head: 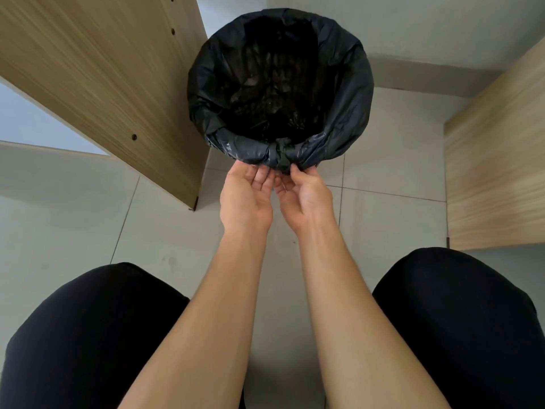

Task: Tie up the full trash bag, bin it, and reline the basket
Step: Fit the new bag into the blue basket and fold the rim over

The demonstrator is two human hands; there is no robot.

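Pale floor tiles (383, 214) run between two wooden panels, one at 10 o'clock (97, 69) and one at 3 o'clock (495, 172). One basket (317, 166) stands at 12 o'clock, lined with one black bag (348, 93) folded over its rim and gathered into a knot (278, 156) on the near side. Left hand (246, 193) and right hand (306, 196) meet just below that knot, palms up, fingers loosely curled; whether they pinch the plastic cannot be told. Step in hand appears to be relining, nearly finished. Next move probably calls for tucking the knot snug against the rim. Two knees (97, 335) frame the forearms.
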